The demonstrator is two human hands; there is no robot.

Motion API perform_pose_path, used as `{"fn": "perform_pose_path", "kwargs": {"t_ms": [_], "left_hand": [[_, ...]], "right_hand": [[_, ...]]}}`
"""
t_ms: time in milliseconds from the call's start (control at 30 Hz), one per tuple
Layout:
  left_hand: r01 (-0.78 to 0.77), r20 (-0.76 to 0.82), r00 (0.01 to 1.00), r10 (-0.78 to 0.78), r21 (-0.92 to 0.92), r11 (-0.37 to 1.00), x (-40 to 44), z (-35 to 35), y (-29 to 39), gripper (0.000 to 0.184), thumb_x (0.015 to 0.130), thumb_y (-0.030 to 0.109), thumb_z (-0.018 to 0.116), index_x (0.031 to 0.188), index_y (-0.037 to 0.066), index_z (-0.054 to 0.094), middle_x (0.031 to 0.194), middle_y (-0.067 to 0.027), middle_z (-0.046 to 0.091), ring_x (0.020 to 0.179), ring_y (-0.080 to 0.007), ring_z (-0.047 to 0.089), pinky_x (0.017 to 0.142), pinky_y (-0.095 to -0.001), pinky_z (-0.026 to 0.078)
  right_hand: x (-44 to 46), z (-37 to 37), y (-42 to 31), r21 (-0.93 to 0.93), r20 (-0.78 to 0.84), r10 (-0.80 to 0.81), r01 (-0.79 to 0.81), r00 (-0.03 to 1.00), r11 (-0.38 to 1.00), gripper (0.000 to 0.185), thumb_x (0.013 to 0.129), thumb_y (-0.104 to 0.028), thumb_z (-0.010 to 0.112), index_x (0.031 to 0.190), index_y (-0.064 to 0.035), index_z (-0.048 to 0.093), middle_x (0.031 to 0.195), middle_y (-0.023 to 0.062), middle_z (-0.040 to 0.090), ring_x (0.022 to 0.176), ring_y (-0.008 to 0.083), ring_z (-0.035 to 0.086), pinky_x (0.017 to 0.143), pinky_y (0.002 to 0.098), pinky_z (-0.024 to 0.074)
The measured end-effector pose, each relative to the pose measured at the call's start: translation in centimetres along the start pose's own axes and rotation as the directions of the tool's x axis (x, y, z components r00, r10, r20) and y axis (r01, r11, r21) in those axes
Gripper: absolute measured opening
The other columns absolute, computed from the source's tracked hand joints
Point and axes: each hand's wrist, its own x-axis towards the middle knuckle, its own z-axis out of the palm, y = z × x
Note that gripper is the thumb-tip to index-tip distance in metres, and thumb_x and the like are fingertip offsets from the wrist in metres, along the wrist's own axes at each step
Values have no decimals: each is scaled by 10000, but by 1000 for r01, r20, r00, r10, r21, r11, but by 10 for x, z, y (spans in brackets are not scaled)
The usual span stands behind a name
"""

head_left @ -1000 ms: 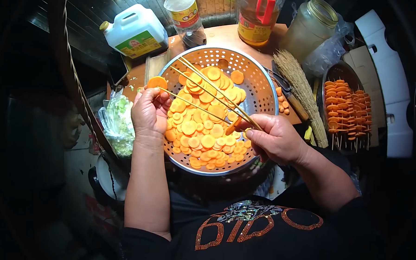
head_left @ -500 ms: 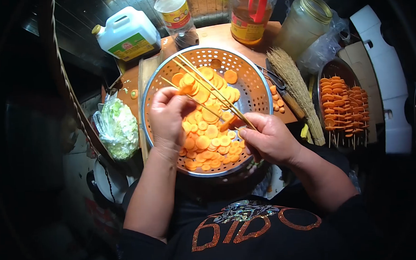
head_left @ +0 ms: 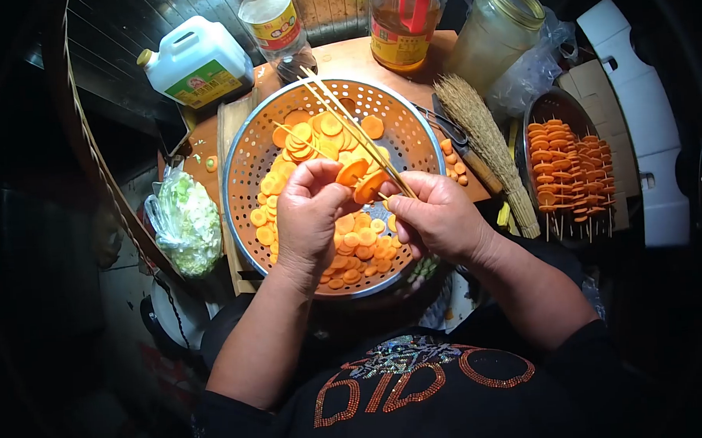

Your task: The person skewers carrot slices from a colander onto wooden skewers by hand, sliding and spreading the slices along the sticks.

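Over a perforated metal colander (head_left: 241, 130) of sliced carrots (head_left: 364, 250), my left hand (head_left: 308, 221) pinches a carrot slice (head_left: 353, 173) that is on a thin skewer. A second carrot slice (head_left: 371, 187) sits beside it, nearer my right hand (head_left: 441, 219). The right hand is closed around the lower ends of several bamboo skewers (head_left: 346, 117), which slant up and to the left across the colander. The skewer bearing the slices also ends at the right fingers; its pointed tip shows beyond my left fingertips.
To the right, a bowl (head_left: 569, 104) holds finished carrot skewers (head_left: 556, 167). A straw brush (head_left: 485, 143) and carrot ends (head_left: 454, 166) lie beside the colander. Behind stand a white jug (head_left: 199, 61), a bottle (head_left: 276, 30), an oil jug (head_left: 402, 37) and a jar (head_left: 500, 36). Bagged chopped greens (head_left: 186, 218) lie left.
My left hand has moved right and down along the skewer, bringing its carrot slice up to the one near my right hand. The camera view has shifted slightly.
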Motion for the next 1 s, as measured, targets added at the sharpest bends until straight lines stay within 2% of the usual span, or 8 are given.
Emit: {"fn": "perform_pose_path", "kwargs": {"t_ms": [167,233,267,367,400,467,800,1000], "left_hand": [[-110,-84,986,141,302,947,27,-29,-1,203,751,-27,513,946,11,554,894,-70,606,749,-147,630,668,-252,508],[-149,82,987,140,797,585,34,-38,-7,171,744,-6,516,891,7,600,832,-77,638,752,-163,637,688,-275,503],[-134,99,989,106,898,420,30,-38,-13,166,743,36,533,871,24,637,811,-101,659,758,-210,643,716,-309,500],[-193,195,971,-136,981,30,23,-36,-25,211,742,108,570,933,69,652,882,-138,654,823,-290,637,751,-371,507],[-194,196,971,-138,981,30,20,-35,-29,211,742,108,570,933,69,652,882,-138,654,823,-290,637,751,-371,507],[-239,202,964,-174,945,-222,13,-33,-35,304,731,111,600,1031,90,645,928,-153,626,866,-322,621,774,-397,495],[-277,219,954,-207,906,-321,14,-31,-35,291,784,76,507,1068,91,573,961,-162,600,842,-314,635,704,-415,516],[-150,48,963,-264,912,-381,17,-21,-26,256,782,79,506,1027,34,562,980,-178,616,867,-309,639,709,-408,517]], "right_hand": [[-4,-1,-5,96,-57,20,-15,998,995,168,926,-162,481,1006,-27,541,611,-6,518,439,50,460,392,185,393],[-5,-1,-3,102,-56,20,-14,998,995,165,926,-159,481,1008,-30,541,612,-7,518,430,50,455,389,183,391],[-5,-1,-3,96,-43,16,-11,999,995,166,924,-158,482,1012,-29,539,612,-8,517,430,50,455,389,184,392],[-5,-2,-1,93,-26,11,-8,1000,996,168,920,-153,483,1018,-27,538,610,-9,515,430,50,455,391,184,393],[-6,-3,-1,94,-22,8,-6,1000,996,169,919,-151,484,1019,-26,537,608,-10,514,430,49,454,392,185,394],[-7,-4,-2,98,-26,21,-18,999,995,170,917,-150,484,1019,-24,538,607,-9,514,430,49,453,393,184,394],[-10,-3,-3,77,-18,24,-22,1000,997,164,917,-154,488,1006,-26,539,601,-14,511,434,44,441,396,189,390],[-9,-3,1,68,-5,22,-21,1000,997,155,913,-149,488,995,-28,538,598,-13,516,435,47,447,397,192,390]]}}
